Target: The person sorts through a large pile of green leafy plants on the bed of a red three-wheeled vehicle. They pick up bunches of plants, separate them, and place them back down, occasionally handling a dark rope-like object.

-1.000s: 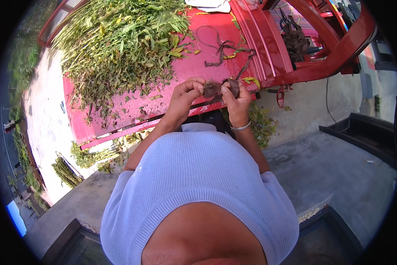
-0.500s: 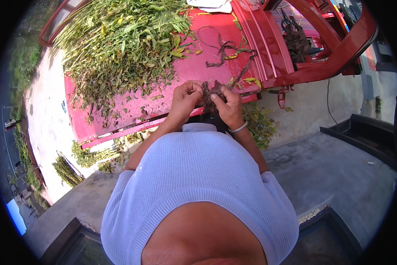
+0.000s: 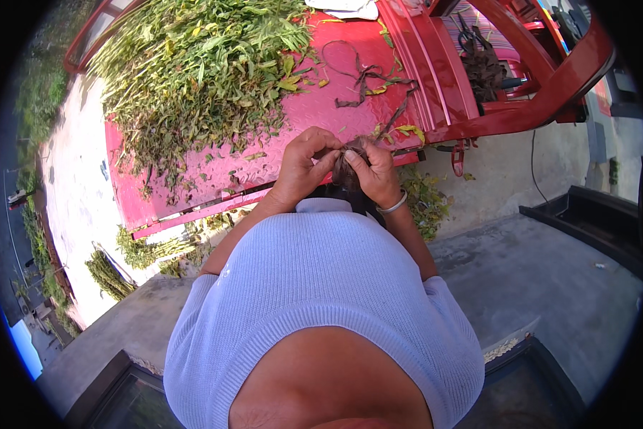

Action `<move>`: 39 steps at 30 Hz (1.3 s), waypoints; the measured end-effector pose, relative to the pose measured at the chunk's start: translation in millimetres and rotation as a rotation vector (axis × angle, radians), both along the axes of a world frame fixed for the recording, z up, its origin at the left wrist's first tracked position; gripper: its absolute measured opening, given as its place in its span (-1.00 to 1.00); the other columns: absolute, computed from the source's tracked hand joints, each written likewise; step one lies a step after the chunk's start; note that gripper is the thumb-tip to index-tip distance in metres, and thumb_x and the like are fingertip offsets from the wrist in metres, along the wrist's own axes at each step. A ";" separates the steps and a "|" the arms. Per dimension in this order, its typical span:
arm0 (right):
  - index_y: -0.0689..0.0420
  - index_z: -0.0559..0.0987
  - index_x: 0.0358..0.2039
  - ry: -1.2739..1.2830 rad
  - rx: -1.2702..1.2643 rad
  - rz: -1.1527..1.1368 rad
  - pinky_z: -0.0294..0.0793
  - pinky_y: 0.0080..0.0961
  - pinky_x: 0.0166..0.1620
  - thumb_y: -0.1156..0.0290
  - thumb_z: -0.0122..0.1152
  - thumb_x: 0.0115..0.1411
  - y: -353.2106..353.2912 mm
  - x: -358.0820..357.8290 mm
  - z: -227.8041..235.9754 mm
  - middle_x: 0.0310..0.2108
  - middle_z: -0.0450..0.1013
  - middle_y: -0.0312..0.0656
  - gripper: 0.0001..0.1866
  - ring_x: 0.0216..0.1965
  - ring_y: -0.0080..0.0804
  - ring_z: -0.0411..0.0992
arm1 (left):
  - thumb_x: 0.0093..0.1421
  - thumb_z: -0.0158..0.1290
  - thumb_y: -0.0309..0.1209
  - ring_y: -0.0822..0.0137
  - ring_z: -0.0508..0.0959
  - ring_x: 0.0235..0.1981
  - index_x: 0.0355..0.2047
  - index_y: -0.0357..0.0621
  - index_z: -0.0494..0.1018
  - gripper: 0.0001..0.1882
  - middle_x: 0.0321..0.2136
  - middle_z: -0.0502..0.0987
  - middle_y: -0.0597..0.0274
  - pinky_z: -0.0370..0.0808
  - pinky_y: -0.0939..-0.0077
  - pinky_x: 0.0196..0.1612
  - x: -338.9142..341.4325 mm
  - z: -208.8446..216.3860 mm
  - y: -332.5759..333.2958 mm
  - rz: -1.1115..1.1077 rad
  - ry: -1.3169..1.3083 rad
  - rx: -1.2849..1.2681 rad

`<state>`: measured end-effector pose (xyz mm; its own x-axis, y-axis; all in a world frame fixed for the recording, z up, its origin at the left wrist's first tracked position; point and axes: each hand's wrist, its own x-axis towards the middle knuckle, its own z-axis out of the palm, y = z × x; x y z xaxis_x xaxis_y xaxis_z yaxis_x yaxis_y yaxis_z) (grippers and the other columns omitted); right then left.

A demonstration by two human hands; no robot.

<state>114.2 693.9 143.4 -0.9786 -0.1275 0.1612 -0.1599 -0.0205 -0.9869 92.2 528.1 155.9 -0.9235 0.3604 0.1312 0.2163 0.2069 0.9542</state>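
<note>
Between my hands, at the near edge of the red truck bed point(image 3: 308, 114), is a bunched dark brown cloth strip point(image 3: 346, 176). My left hand point(image 3: 303, 166) pinches its left side with thumb and fingertips. My right hand point(image 3: 379, 177), with a pale bangle at the wrist, is closed round its right side, thumb on top. A length of similar brown strip point(image 3: 363, 77) lies loosely looped on the bed just beyond, one end running toward my right hand. The fingers partly hide the bunched part.
A large heap of cut leafy stalks point(image 3: 207, 79) covers the bed's left and far side. A white cloth point(image 3: 346, 8) lies at the far edge. To the right, inside the red frame, are dark strips point(image 3: 484, 73) and black-handled scissors point(image 3: 467, 34). More leafy stalks point(image 3: 425, 204) lie below the bed.
My left hand has moved slightly right, closer to my right hand. The brown bunch looks more compact, and its loose upper parts are less spread out.
</note>
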 end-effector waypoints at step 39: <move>0.24 0.44 -0.48 -0.310 -0.119 -0.179 0.30 -0.65 -0.51 0.55 0.19 0.00 -2.1 8.0 -6.7 -0.63 0.37 -0.33 -0.90 -0.60 -0.68 0.28 | 0.13 -0.12 -0.53 0.34 0.54 -0.36 -0.36 -0.26 0.38 -0.89 -0.38 0.51 0.15 0.52 0.37 -0.22 6.1 -18.2 -3.8 -0.008 -0.939 0.887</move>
<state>122.2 691.8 136.7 -0.9885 0.0513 -0.1426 0.1345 -0.1368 -0.9814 98.3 524.3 137.7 -0.7903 0.4905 -0.3672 -0.6097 -0.5698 0.5511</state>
